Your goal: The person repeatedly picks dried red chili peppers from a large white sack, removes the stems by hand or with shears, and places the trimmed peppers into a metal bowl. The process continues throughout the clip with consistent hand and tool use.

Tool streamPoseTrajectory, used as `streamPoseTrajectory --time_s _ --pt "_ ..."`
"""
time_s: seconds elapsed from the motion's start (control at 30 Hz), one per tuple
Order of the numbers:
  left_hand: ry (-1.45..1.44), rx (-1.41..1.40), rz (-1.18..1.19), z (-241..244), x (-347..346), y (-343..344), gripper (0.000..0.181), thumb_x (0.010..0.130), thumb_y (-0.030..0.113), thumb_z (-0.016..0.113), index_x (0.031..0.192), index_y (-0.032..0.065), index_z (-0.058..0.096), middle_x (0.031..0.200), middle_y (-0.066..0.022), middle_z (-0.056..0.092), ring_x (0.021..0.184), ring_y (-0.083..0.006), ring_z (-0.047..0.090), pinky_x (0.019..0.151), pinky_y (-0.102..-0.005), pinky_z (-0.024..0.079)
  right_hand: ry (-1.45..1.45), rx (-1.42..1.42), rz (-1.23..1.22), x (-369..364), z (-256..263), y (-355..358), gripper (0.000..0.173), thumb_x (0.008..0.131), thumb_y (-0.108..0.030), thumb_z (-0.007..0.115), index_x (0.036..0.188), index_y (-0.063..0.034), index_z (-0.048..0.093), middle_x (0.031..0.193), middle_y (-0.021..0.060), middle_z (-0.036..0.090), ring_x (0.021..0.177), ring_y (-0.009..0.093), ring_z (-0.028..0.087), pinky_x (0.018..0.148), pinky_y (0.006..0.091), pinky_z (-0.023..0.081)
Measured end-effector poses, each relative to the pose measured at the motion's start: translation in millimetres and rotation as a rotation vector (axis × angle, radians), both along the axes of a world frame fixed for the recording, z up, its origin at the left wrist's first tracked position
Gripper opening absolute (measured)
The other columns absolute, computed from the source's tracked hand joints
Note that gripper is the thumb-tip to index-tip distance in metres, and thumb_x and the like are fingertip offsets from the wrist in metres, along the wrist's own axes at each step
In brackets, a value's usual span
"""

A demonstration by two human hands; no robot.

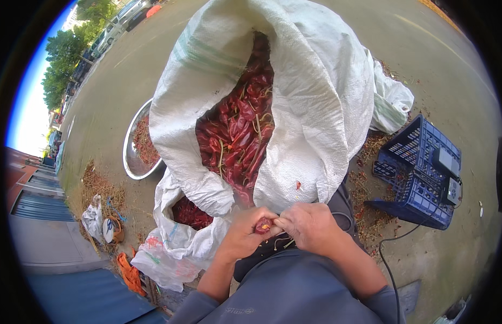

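My left hand [246, 233] is closed around a dried red chili pepper [263, 225], whose torn end shows yellowish seeds. Right beside it, the fingertips of my right hand [311, 229] pinch together at the pepper's end; whether they hold a stem is hidden. Both hands meet over my lap, in front of a large white woven sack [307, 121]. Its mouth gapes and shows many dried red chilies [238, 141] with some pale stems. A chili fragment [298, 185] lies on the sack's front fold. Below my hands, a few loose stems [289, 244] rest on dark cloth.
A smaller white sack [166, 202] of chilies stands at left, near a metal basin [129, 162] of stems. Plastic bags [166, 259] and an orange cloth [130, 273] lie lower left. At right, a blue plastic crate [416, 174] carries a device with a cable [382, 251].
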State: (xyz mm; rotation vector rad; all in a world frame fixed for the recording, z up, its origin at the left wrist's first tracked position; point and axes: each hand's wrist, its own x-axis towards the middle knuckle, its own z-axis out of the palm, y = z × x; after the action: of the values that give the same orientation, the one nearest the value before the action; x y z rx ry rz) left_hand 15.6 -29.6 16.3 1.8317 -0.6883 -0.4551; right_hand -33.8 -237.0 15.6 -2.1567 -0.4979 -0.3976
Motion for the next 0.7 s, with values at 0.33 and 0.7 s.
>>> streamPoseTrajectory --time_s 0.33,0.7 --pt "0.284 -0.488 0.201 -14.6 20.4 -4.5 0.012 0.096 -0.001 0.067 0.106 0.0017 0.062 0.099 -0.0084 0.067 0.081 -0.0123 0.063 0.066 -0.0256 0.049 0.551 1.615 -0.066 31.5 7.3 -8.8 0.030 0.109 -0.034 0.055 0.093 -0.0093 0.052 0.074 0.0001 0.054 0.054 0.003 0.042 0.046 0.0182 0.033" --pt "-0.641 0.374 0.408 -0.6 196.3 5.8 0.058 0.078 -0.010 0.065 0.131 0.0123 0.065 0.122 -0.0168 0.066 0.107 -0.0340 0.066 0.095 -0.0402 0.052 0.829 1.843 0.241 -1.5 -45.3 -6.6 0.029 0.109 -0.030 0.049 0.092 -0.0067 0.052 0.090 0.0118 0.060 0.064 0.013 0.055 0.047 0.0238 0.042"
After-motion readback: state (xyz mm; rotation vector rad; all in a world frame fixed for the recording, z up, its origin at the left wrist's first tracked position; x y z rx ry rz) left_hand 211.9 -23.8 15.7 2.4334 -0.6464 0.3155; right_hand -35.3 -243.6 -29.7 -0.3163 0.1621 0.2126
